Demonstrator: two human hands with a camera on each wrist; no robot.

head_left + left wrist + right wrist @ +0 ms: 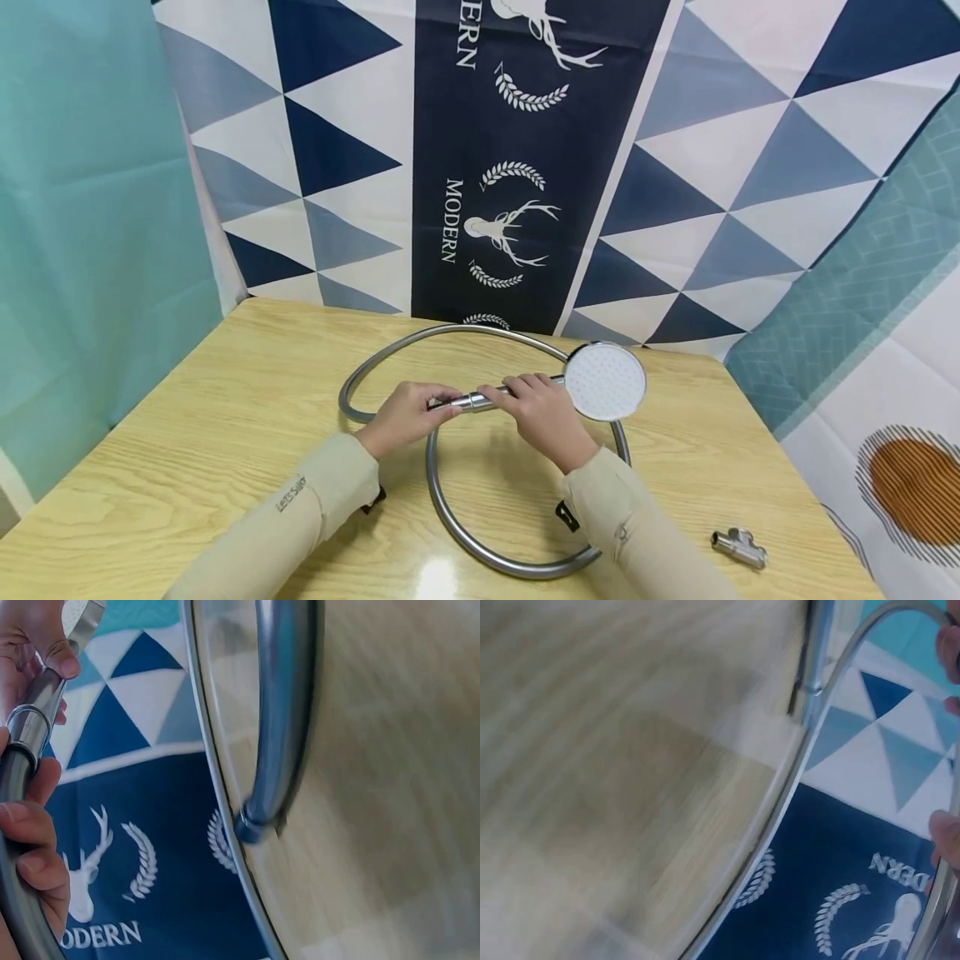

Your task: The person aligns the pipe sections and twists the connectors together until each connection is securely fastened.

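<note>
Over the wooden surface (225, 400), the person's 2 hands work on a shower head (604, 382): the left hand (405, 414) grips the end of a grey hose (525, 571) by its chrome connector (467, 402), and the right hand (542, 410) grips the handle, in line with it. The hose loops across the surface; 1 metal tee fitting (738, 547) lies beyond the right sleeve (626, 521).

Bright, even light here in the head view, white glare popping low on the wooden table (225, 400), soft shadow beneath the right hand (551, 421)! Both wrist views: dimmer, hazier, the wooden table's grain smearing into blur.
</note>
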